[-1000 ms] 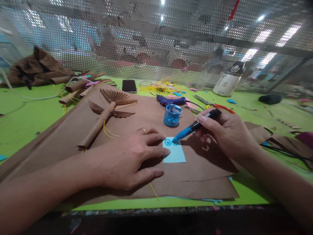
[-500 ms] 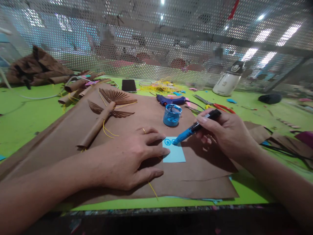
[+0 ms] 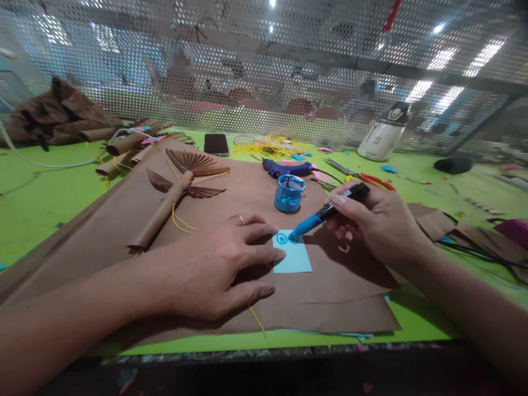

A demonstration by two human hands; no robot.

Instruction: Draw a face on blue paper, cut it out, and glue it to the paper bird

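Note:
My right hand (image 3: 367, 220) is closed around a black marker (image 3: 319, 214) whose front end is coated in blue. Its tip touches a small light-blue paper (image 3: 292, 258) near the top edge, where dark blue ring-shaped marks show. With fingers apart, my left hand (image 3: 235, 261) lies flat, its fingertips on the paper's left edge. Both hands rest over a large brown paper sheet (image 3: 330, 313). A jar of blue paint (image 3: 289, 195) stands just behind the light-blue paper. To the left lies a brown rolled-paper figure (image 3: 165, 212) with pleated fan wings and yellow string.
Behind the jar lies a blue glue gun (image 3: 289, 168); orange-handled scissors (image 3: 358, 175) are to its right. A phone (image 3: 216, 144), yellow strings (image 3: 272, 146) and a white bottle (image 3: 381, 135) sit farther back, before a perforated metal screen (image 3: 256, 82). Brown paper rolls (image 3: 124, 146) lie at left.
The marker tip has shifted slightly up and left over the second ring mark. My left hand stays in place on the paper; the whole view has moved a little.

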